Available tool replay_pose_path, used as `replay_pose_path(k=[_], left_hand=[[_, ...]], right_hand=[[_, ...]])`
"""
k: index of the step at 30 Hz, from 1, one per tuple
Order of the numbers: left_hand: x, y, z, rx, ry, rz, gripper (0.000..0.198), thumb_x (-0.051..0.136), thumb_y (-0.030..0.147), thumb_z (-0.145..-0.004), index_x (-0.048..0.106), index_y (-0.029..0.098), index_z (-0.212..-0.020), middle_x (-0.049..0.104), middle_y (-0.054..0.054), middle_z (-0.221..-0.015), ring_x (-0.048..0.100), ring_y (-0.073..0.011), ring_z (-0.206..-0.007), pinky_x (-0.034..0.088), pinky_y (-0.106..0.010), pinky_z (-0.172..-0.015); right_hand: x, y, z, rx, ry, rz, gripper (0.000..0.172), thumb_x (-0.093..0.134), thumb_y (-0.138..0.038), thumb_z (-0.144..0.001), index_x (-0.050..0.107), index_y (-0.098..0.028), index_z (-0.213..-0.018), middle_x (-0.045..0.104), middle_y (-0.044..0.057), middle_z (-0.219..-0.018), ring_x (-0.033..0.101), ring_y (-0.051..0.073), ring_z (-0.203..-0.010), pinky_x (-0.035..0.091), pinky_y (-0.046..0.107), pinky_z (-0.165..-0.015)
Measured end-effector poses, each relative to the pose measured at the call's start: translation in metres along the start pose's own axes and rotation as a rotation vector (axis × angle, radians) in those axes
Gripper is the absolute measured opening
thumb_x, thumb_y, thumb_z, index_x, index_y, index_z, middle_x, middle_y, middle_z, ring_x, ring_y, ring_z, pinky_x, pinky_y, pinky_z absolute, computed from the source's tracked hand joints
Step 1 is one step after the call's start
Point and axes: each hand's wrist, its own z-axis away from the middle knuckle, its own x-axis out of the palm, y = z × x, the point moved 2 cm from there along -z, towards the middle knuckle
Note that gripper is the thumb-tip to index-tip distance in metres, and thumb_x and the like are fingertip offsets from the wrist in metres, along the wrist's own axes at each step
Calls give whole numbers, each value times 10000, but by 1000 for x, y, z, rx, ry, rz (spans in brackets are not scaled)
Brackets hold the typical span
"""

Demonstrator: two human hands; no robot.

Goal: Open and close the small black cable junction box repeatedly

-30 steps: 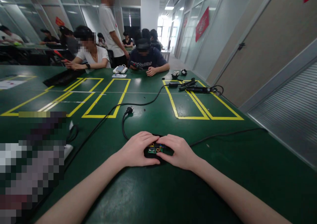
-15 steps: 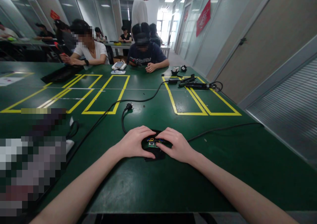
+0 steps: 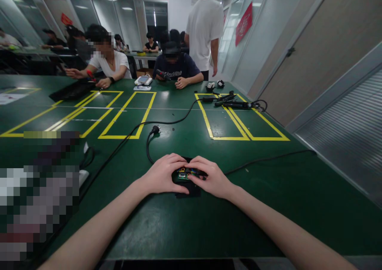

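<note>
A small black device (image 3: 187, 188) with an exposed green circuit board (image 3: 182, 176) lies on the green table (image 3: 185, 222) in front of me. My left hand (image 3: 162, 174) curls round its left side, thumb along the front edge. My right hand (image 3: 210, 177) cups its right side, fingers bent over the board. Both hands grip the device. A black cable (image 3: 268, 158) runs from it to the right, and another cord ends in a plug (image 3: 154, 131) just beyond it.
Yellow tape rectangles (image 3: 128, 115) mark the table. Black tools and cables (image 3: 235, 103) lie far right. Two seated people (image 3: 176, 65) work at the far edge, and a person in white (image 3: 204, 27) stands behind them. A white power strip (image 3: 82, 176) sits at my left.
My hands have stayed on the device with small finger shifts. The standing person in white has walked from left to right behind the seated people.
</note>
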Motion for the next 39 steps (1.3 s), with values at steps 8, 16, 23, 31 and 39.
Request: replay_pose_path(k=[8, 16, 23, 31, 39], left_hand=[[4, -1, 1, -25, 80, -54, 342, 793, 410, -872, 697, 206, -1129, 746, -61, -1055, 679, -240, -982, 522, -368, -870], [7, 1, 1, -47, 100, -45, 343, 822, 389, -843, 702, 196, -1099, 749, -53, -1015, 671, -239, -939, 521, -369, -833], [-2, -8, 5, -43, 214, 69, 177, 676, 288, -946, 711, 213, -1102, 707, -65, -1103, 655, -220, -1049, 548, -348, -904], [0, -21, 9, -90, 153, 30, 154, 606, 218, -965, 703, 200, -1083, 675, -23, -898, 650, -174, -835, 510, -274, -727], [-2, -16, 8, -119, 121, 49, 171, 567, 254, -982, 705, 198, -1067, 668, -19, -885, 627, -148, -771, 491, -245, -690]], right_hand=[[-4, -2, -1, -103, -58, 233, 320, 760, -301, -866, 697, -175, -1153, 736, 125, -1110, 706, 270, -964, 591, 427, -852], [-9, 2, -2, -15, -125, 104, 356, 762, -190, -794, 700, -214, -1143, 740, 68, -1088, 714, 218, -961, 575, 337, -845], [-11, 16, -1, 48, -65, 175, 360, 770, -167, -796, 707, -223, -1145, 768, 67, -1104, 728, 234, -983, 568, 374, -866], [-5, 22, -2, 68, 10, 203, 312, 764, -217, -836, 709, -234, -1143, 763, 76, -1122, 728, 247, -1013, 591, 397, -891], [-13, 13, -3, 107, 22, 163, 209, 641, -276, -952, 651, -222, -1153, 683, 80, -1151, 673, 163, -792, 564, 305, -726]])
